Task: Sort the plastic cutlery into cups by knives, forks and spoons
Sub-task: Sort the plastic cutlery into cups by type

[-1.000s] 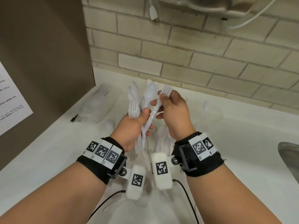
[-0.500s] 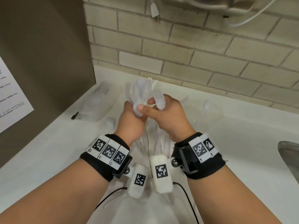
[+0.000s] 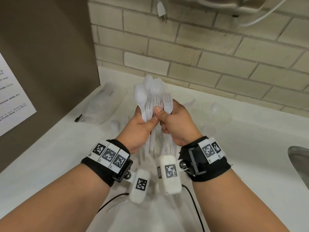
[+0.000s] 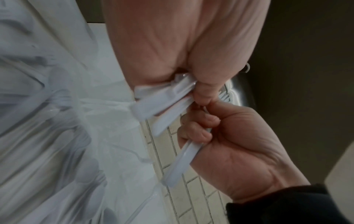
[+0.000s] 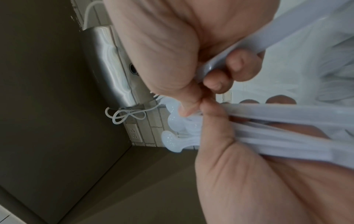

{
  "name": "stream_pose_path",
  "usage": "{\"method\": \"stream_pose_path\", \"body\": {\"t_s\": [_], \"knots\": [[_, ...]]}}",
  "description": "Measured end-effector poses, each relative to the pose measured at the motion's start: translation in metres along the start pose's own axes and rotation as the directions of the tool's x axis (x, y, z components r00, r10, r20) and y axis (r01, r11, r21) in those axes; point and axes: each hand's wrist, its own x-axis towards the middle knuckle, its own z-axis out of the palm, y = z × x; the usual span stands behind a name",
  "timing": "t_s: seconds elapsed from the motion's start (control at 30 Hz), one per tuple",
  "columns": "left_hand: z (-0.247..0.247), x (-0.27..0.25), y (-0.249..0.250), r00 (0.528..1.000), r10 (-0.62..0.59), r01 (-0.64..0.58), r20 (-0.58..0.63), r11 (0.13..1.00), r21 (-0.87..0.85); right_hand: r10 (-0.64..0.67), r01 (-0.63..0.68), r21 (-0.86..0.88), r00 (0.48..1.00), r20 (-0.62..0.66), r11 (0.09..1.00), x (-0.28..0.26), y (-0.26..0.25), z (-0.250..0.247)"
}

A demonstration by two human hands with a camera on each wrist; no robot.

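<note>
Head view: a mixed bunch of white spoons & forks is held upright over the tabletop in the closed grip of the left hand; one fork is gripped apart by the right hand.

Left wrist view: handles are clamped between palm & thumb.

Right wrist view: spoon bowls are seen past the thumbs.

Step judged: separating by type, in hand. Next: the fork is to be pulled free & dropped in a clear cup.
</note>
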Motion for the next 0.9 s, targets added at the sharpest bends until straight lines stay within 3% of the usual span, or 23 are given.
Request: {"method": "stream_pose_path", "body": {"t_s": [0.2, 0.37, 0.47, 0.53, 0.6, 0.73, 0.9], "knots": [[0.001, 0.003, -0.006, 0.996, -0.031, 0.032, -0.089, 0.999, 0.01, 0.064, -0.061, 0.062, 0.997, -0.047, 0.996, 0.001, 0.001, -0.005], [0.0, 0.006, -0.005, 0.99, -0.068, 0.066, -0.124, 0.998, -0.022, -0.088, 0.104, 0.054, 0.968, -0.236, 0.993, 0.002, 0.0, -0.009], [0.0, 0.007, -0.007, 0.991, -0.071, 0.069, -0.116, 0.997, -0.02, -0.203, 0.199, -0.038, 0.955, -0.218, 0.979, 0.002, -0.005, -0.009], [0.002, 0.007, -0.007, 0.991, -0.08, 0.078, -0.106, 0.997, -0.028, -0.244, 0.213, -0.175, 0.953, -0.179, 0.961, 0.004, -0.006, -0.005], [0.003, 0.006, -0.006, 0.993, -0.072, 0.071, -0.094, 0.997, -0.015, -0.249, 0.211, -0.183, 0.943, -0.219, 0.96, 0.007, -0.006, -0.002], [-0.001, 0.002, -0.007, 0.999, -0.029, 0.039, -0.044, 0.965, 0.259, -0.296, 0.28, -0.1, 0.873, -0.387, 0.955, 0.014, -0.014, -0.006], [-0.01, 0.002, -0.011, 0.997, -0.051, 0.023, 0.055, 0.903, 0.43, -0.266, 0.233, -0.16, 0.935, -0.235, 0.959, 0.015, -0.024, -0.015]]}}
